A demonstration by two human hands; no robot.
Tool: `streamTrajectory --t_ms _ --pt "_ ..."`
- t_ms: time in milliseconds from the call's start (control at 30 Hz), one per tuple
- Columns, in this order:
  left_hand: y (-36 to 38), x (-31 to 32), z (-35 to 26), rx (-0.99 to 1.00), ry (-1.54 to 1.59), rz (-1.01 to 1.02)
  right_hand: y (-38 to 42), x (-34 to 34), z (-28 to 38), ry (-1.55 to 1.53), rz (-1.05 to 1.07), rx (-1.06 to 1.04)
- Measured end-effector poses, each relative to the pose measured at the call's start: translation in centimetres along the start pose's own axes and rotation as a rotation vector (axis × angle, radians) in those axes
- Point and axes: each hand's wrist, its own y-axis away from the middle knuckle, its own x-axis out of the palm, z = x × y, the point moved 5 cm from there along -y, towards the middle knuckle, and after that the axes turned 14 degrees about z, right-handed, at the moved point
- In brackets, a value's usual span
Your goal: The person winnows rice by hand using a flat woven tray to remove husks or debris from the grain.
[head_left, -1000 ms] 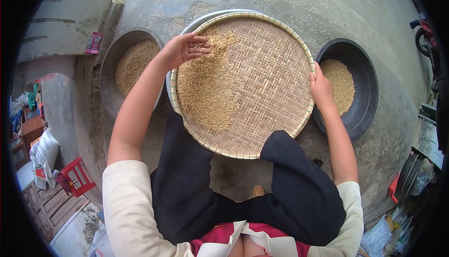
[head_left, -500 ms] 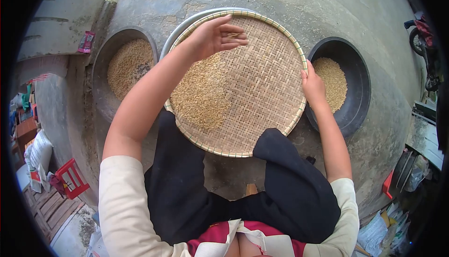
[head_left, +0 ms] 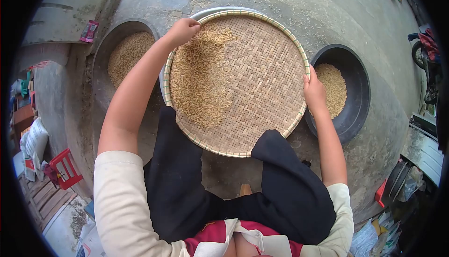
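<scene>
A round woven tray [head_left: 266, 74] lies over my knees and on a pale metal basin [head_left: 210, 10], whose edge shows behind it. Unhusked grain [head_left: 201, 89] covers its left part; the upper area of grain looks dark and blurred. My left hand [head_left: 184, 31] is closed at the tray's upper-left rim, fingertips hidden on the far side. On the right rim, my right hand [head_left: 314, 89] grips the edge, thumb above.
Dark tubs holding grain stand on both sides, one at the left [head_left: 100, 65] and one at the right [head_left: 358, 89]. A red plastic stool [head_left: 68, 168] is at the far left. Part of a motorbike [head_left: 425, 60] shows at the far right.
My left hand has gone from open above the tray, with some grains in it, to closed at the upper-left rim. The grain now reaches farther up the tray. My right hand keeps its hold.
</scene>
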Motion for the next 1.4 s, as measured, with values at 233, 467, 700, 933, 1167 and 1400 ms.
streamTrajectory --t_ms 233,467,700,933,1167,1400 --pt "1.2 1.8 0.2 0.174 -0.321 -0.049 0.4 -0.2 0.5 0.047 -0.073 0.089" --pt "2.3 3.0 -1.1 0.186 -0.67 -0.009 -0.1 0.2 -0.4 -0.021 -0.043 0.037" --pt "1.9 2.7 -0.8 0.262 -0.595 0.001 -0.4 0.9 -1.6 -0.286 -0.039 -0.057" --pt "2.0 1.2 0.8 0.116 0.132 0.149 -0.6 1.0 -2.0 -0.262 -0.064 -0.076" --pt "3.2 1.1 1.6 0.121 0.637 0.242 -0.6 1.1 -1.9 -0.259 -0.058 -0.068" --pt "3.4 1.5 0.5 0.172 0.823 0.268 -0.4 0.7 -1.6 -0.258 -0.059 -0.063"
